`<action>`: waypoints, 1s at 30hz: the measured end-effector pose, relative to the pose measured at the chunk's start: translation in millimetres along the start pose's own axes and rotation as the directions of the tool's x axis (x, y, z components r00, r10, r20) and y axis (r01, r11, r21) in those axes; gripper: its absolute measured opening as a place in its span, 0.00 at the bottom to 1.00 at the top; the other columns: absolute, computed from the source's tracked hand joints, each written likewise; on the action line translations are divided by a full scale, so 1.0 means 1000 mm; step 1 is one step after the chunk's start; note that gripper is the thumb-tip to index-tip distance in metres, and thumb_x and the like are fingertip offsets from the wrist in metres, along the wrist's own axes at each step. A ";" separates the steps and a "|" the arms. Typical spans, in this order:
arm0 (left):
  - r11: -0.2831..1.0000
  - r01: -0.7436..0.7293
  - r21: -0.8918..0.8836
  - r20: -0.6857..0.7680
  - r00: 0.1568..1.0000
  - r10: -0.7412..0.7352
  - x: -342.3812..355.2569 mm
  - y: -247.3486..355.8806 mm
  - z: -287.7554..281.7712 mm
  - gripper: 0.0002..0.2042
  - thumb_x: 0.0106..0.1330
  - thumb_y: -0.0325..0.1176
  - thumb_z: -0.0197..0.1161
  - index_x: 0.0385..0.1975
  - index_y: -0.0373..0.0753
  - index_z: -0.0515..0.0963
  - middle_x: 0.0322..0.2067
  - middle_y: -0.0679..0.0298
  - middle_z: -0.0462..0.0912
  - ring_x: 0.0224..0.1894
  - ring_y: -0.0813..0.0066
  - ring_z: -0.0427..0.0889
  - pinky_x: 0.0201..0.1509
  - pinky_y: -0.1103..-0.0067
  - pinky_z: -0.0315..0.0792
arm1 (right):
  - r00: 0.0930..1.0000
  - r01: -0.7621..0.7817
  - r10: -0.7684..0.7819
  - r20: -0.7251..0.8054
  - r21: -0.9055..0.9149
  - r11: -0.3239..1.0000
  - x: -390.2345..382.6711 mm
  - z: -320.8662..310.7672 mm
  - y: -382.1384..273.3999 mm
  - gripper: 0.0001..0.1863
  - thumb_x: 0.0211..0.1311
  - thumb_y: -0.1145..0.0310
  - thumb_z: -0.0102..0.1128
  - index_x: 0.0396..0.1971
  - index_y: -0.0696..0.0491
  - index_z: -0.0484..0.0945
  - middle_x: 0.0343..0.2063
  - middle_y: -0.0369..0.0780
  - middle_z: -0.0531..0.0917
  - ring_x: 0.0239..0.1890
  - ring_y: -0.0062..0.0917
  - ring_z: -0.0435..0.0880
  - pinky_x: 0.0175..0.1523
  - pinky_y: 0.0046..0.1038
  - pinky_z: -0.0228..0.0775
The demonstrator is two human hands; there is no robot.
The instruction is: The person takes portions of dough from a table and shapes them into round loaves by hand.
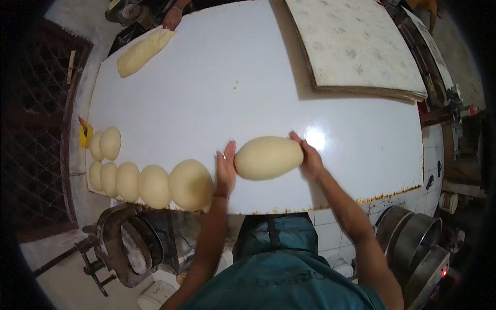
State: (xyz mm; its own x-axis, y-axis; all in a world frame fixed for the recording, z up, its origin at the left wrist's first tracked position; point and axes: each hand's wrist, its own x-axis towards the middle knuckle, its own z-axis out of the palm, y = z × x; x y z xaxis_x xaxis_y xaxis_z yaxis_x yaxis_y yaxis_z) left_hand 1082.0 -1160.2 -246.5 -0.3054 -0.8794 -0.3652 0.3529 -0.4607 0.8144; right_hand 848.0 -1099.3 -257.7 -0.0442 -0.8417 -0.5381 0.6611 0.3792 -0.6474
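Observation:
An oval lump of smooth, pale dough (268, 158) is in front of me at the near side of the white table, its long side running left to right. My left hand (226, 169), with a ring on one finger, presses against its left end, fingers straight and pointing away from me. Around the right end curves my right hand (310, 159), part of its fingers hidden behind the dough. Between them the two hands hold the dough. Just left of my left hand sits a large rounded dough ball (190, 185), last in a row of several dough balls (153, 186) along the near edge.
The white table (206, 98) has rusty edges. Stacked boards (361, 46) cover its far right. At the far left another person's hand (172, 19) touches a long dough piece (144, 52). A yellow object (86, 134) lies at the left edge. Metal pans (413, 235) stand below right.

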 end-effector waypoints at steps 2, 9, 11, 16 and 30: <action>0.963 0.059 -0.264 -0.090 0.992 -0.086 -0.003 -0.030 0.002 0.36 0.66 0.61 0.30 0.65 0.38 0.48 0.66 0.61 0.50 0.68 0.67 0.49 0.70 0.71 0.45 | 0.998 0.016 -0.047 0.037 0.601 0.799 0.002 0.000 0.030 0.27 0.70 0.53 0.30 0.63 0.53 0.55 0.63 0.39 0.60 0.64 0.29 0.58 0.67 0.31 0.51; 0.985 -0.065 -0.159 -0.066 0.996 0.055 -0.004 -0.021 0.041 0.31 0.67 0.50 0.45 0.64 0.38 0.51 0.63 0.62 0.57 0.63 0.70 0.57 0.66 0.71 0.53 | 0.933 -0.112 0.037 0.358 0.192 0.975 0.106 0.039 -0.005 0.25 0.68 0.54 0.39 0.60 0.49 0.61 0.60 0.41 0.64 0.58 0.29 0.68 0.59 0.31 0.63; 0.979 0.122 0.165 -0.205 0.975 -0.087 -0.020 0.009 0.041 0.27 0.67 0.41 0.51 0.62 0.36 0.55 0.58 0.61 0.63 0.59 0.73 0.63 0.63 0.73 0.58 | 0.938 0.295 -0.148 0.314 -0.500 0.814 0.135 0.040 -0.044 0.22 0.66 0.59 0.48 0.57 0.52 0.67 0.56 0.40 0.68 0.54 0.26 0.71 0.56 0.28 0.65; 0.919 0.075 0.388 -0.348 0.935 0.071 0.034 0.033 0.010 0.21 0.67 0.41 0.49 0.55 0.34 0.66 0.53 0.60 0.71 0.52 0.71 0.70 0.57 0.76 0.63 | 0.860 -0.042 0.344 0.376 -0.620 0.784 0.155 0.043 -0.074 0.25 0.65 0.52 0.45 0.50 0.58 0.73 0.46 0.43 0.77 0.47 0.27 0.75 0.55 0.27 0.64; 0.456 0.087 0.886 0.071 0.946 -0.317 -0.015 -0.063 0.046 0.30 0.66 0.55 0.34 0.48 0.33 0.72 0.48 0.44 0.74 0.54 0.50 0.70 0.58 0.69 0.60 | 0.918 0.277 0.295 0.266 -0.961 0.002 -0.005 0.006 0.000 0.31 0.62 0.48 0.32 0.46 0.56 0.76 0.45 0.52 0.77 0.50 0.44 0.74 0.57 0.36 0.62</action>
State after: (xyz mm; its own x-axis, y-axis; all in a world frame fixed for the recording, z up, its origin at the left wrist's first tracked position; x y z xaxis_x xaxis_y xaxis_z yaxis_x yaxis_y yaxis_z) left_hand 1023.2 -1112.8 -271.8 -0.4632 -0.6771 -0.5718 -0.6488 -0.1804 0.7392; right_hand 853.2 -1097.3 -251.8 0.3536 -0.7626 -0.5417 -0.7303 0.1368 -0.6693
